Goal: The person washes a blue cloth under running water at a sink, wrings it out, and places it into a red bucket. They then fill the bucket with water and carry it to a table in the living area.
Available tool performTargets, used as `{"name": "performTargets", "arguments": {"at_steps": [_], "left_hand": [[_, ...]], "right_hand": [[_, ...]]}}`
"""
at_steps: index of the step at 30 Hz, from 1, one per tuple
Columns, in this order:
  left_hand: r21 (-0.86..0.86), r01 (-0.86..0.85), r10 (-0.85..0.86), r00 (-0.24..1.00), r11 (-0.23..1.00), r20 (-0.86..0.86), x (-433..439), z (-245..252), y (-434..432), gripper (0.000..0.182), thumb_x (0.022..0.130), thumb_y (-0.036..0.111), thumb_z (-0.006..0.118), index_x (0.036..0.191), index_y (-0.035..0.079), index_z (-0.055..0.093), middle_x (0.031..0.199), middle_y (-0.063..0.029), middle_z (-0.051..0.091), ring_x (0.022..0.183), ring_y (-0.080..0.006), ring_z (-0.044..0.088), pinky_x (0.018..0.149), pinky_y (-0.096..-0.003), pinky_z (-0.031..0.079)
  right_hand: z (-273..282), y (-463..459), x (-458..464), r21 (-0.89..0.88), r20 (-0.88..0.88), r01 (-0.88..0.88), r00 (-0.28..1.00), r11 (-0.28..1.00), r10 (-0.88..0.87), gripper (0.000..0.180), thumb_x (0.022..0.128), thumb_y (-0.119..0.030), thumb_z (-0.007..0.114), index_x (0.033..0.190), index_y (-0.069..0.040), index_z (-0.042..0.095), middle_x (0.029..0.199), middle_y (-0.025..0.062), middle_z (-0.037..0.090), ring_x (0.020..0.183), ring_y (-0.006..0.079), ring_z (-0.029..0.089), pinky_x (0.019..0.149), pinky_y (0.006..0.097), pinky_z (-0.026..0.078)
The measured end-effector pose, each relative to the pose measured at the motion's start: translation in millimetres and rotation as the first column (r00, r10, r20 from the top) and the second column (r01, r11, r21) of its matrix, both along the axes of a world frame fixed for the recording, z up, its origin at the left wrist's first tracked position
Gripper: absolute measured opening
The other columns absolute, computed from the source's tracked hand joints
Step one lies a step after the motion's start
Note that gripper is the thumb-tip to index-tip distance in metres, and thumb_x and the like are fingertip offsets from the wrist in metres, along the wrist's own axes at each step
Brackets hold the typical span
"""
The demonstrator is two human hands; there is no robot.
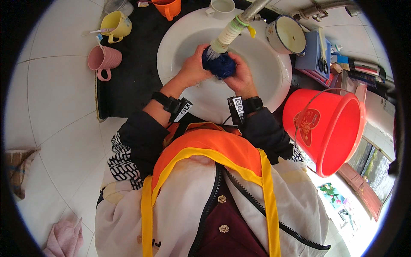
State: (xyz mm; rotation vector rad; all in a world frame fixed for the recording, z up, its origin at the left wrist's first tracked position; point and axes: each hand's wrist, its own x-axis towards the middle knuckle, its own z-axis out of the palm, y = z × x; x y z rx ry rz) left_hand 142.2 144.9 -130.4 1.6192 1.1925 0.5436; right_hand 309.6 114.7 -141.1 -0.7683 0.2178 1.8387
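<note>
Both of my hands are over a white washbasin (pixel 266 80). Between them is a dark blue bundle (pixel 221 66), wet and rounded; whether it is cloth or mesh I cannot tell. My left hand (pixel 196 67) grips its left side, and my right hand (pixel 240 72) holds it from the right, thumb near the top. Water runs onto the bundle from a tap's whitish ribbed nozzle (pixel 228 34) just above it. Part of the bundle is hidden by the nozzle and my fingers.
A red plastic bucket (pixel 305 119) stands right of the basin. An enamel pot (pixel 276 38) and a white cup (pixel 221 9) rest at its rim. Yellow (pixel 120 25), pink (pixel 112 59) and orange (pixel 170 9) cups stand left and behind, on the black counter (pixel 138 74).
</note>
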Motion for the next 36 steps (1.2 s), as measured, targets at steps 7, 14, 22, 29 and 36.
{"name": "performTargets", "arguments": {"at_steps": [7,14,22,29,36], "left_hand": [[-0.253,-0.066,0.161,0.912,0.965,0.378,-3.1,5.3,0.9,0.052,0.066,0.008,0.069,0.113,0.006,0.048,0.099,-0.0087,0.057,0.091,-0.0230,0.056,0.082,-0.0317,0.045],[-0.600,0.012,0.398,0.738,0.800,0.545,21.7,13.3,-26.6,0.047,0.074,0.007,0.068,0.115,0.006,0.046,0.100,-0.0034,0.056,0.094,-0.0147,0.054,0.083,-0.0287,0.045],[-0.171,-0.559,0.566,0.824,0.811,-0.009,33.0,-0.8,-5.5,0.033,0.072,0.025,0.070,0.091,0.000,0.062,0.082,-0.0081,0.063,0.076,-0.0175,0.059,0.072,-0.0309,0.046],[-0.779,0.049,0.646,0.527,0.625,0.552,11.7,-26.1,13.0,0.037,0.086,0.027,0.058,0.116,0.007,0.051,0.105,-0.0065,0.059,0.094,-0.0179,0.058,0.084,-0.0313,0.048],[-0.747,0.131,0.525,0.633,0.652,0.569,5.8,-17.9,19.0,0.038,0.079,0.019,0.065,0.112,0.003,0.054,0.100,-0.0075,0.060,0.088,-0.0170,0.059,0.078,-0.0297,0.049]], "right_hand": [[4.0,-14.2,-15.0,-0.439,-0.094,-0.277,0.960,0.855,0.263,0.058,0.083,-0.047,0.054,0.121,-0.004,0.044,0.116,0.0138,0.053,0.108,0.0297,0.052,0.095,0.0563,0.037],[-39.7,5.1,-22.9,0.034,-0.163,-0.113,0.980,0.993,0.117,0.050,0.088,-0.051,0.045,0.118,-0.011,0.049,0.111,0.0100,0.056,0.102,0.0258,0.054,0.089,0.0423,0.043],[-31.9,-4.0,-43.8,-0.093,0.380,-0.093,0.917,0.991,0.121,0.026,0.092,-0.020,0.046,0.112,-0.005,0.052,0.104,0.0102,0.059,0.094,0.0218,0.059,0.083,0.0365,0.048],[16.3,-3.3,-29.5,-0.005,0.142,-0.123,0.982,0.992,0.123,0.039,0.090,-0.036,0.051,0.119,-0.011,0.048,0.113,0.0082,0.056,0.098,0.0221,0.057,0.085,0.0395,0.047],[16.1,-13.6,-25.6,-0.009,0.059,-0.361,0.931,0.932,0.361,0.041,0.083,-0.037,0.063,0.114,-0.014,0.051,0.106,0.0061,0.058,0.091,0.0209,0.059,0.070,0.0380,0.050]]}}
